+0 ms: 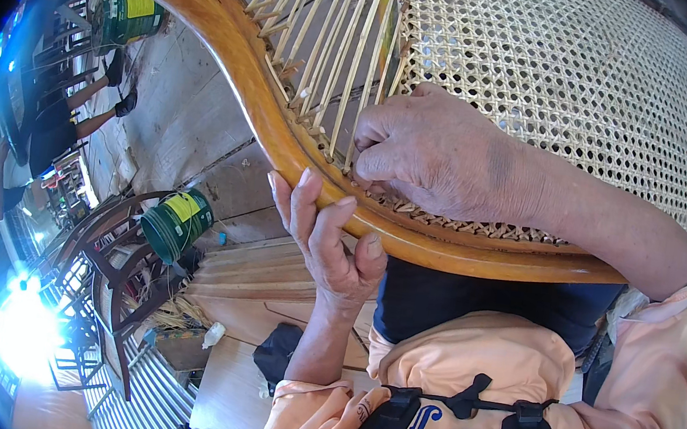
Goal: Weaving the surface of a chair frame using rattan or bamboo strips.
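A curved, varnished wooden frame [247, 89] sweeps across the upper part of the view. Woven cane webbing [547, 60] fills its right side, while spaced single cane strands [334, 52] run to holes along the left edge. My right hand [443, 154] lies over the border between the two, closed in a pinch near the rail's inner edge. Whatever sits between its fingertips is hidden beneath the hand. Below the rail, my left hand [327, 242] has its fingers apart and slightly bent, their tips against the rail's outer edge. Nothing shows in that palm.
A dark wooden chair [112, 273] and a green bucket with a yellow label [177, 225] stand at the left. Another green bucket [133, 18] is farther off, near a person [57, 123]. A black bag [277, 355] lies on the floor.
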A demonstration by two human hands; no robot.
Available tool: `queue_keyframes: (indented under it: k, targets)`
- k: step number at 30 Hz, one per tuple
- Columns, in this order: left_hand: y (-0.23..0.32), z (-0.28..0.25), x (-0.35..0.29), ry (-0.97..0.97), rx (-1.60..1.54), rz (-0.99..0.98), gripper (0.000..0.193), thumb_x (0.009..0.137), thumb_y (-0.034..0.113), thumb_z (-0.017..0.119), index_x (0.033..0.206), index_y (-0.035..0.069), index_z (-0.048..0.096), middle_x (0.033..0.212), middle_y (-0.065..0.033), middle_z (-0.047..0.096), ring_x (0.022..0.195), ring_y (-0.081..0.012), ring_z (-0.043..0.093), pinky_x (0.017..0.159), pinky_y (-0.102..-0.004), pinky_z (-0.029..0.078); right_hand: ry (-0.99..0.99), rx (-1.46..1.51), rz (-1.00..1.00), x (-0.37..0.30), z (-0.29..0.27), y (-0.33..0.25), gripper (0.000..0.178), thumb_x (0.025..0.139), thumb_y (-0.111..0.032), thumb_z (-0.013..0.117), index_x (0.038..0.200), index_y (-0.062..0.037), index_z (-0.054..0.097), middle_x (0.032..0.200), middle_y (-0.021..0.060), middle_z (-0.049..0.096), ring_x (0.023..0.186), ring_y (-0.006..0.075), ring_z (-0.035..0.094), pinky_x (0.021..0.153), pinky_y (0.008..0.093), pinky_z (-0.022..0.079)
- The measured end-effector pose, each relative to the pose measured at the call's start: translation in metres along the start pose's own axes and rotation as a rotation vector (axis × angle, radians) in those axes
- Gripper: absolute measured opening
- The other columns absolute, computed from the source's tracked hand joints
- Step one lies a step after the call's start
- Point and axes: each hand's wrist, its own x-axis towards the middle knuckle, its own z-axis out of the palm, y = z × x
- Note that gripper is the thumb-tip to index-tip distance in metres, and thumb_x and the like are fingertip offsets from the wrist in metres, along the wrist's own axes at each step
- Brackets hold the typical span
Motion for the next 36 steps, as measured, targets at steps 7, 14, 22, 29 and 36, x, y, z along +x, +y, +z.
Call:
queue_keyframes:
  k: [7,14,22,29,36]
  targets:
    - [-0.003,0.005,-0.003,0.063,-0.077,0.004,0.030,0.095,0.036,0.050,0.108,0.009,0.053,0.134,-0.0197,0.039,0.135,-0.0419,0.027,0.112,-0.0583,0.016,0.017,0.025,0.049,0.000,0.002,-0.002,0.006,0.074,-0.014,0.070,0.078,-0.0131,0.065,0.085,0.0009,0.059,0.083,0.0197,0.060,0.074,0.0379,0.045]
    - [-0.001,-0.004,-0.001,-0.004,-0.040,0.002,0.030,0.094,0.037,0.052,0.099,0.009,0.062,0.135,-0.0190,0.039,0.135,-0.0437,0.026,0.112,-0.0566,0.017,0.064,-0.090,-0.096,-0.003,0.004,0.002,0.011,0.078,-0.016,0.062,0.088,-0.0131,0.068,0.089,0.0038,0.058,0.088,0.0203,0.062,0.078,0.0381,0.047]
    - [-0.005,-0.005,-0.001,-0.029,-0.016,0.080,0.035,0.095,0.041,0.049,0.098,0.010,0.066,0.133,-0.0198,0.040,0.133,-0.0405,0.030,0.112,-0.0555,0.018,0.126,-0.073,-0.183,-0.004,0.011,0.011,0.016,0.074,-0.016,0.068,0.087,-0.0122,0.061,0.090,0.0003,0.057,0.084,0.0195,0.060,0.075,0.0356,0.044]
    - [-0.010,0.003,-0.002,0.050,-0.098,0.086,0.037,0.096,0.042,0.048,0.104,0.008,0.060,0.132,-0.0208,0.040,0.132,-0.0390,0.031,0.113,-0.0565,0.016,0.145,0.047,-0.121,0.000,0.010,0.008,0.015,0.073,-0.015,0.071,0.082,-0.0129,0.060,0.087,-0.0015,0.058,0.080,0.0171,0.060,0.075,0.0357,0.044]
    - [-0.011,0.001,-0.003,0.006,-0.071,0.094,0.038,0.096,0.042,0.047,0.105,0.007,0.058,0.133,-0.0212,0.039,0.133,-0.0383,0.031,0.113,-0.0581,0.014,0.114,0.024,-0.092,-0.002,0.014,0.009,0.014,0.075,-0.013,0.070,0.084,-0.0113,0.059,0.091,0.0009,0.058,0.084,0.0199,0.061,0.076,0.0365,0.044]
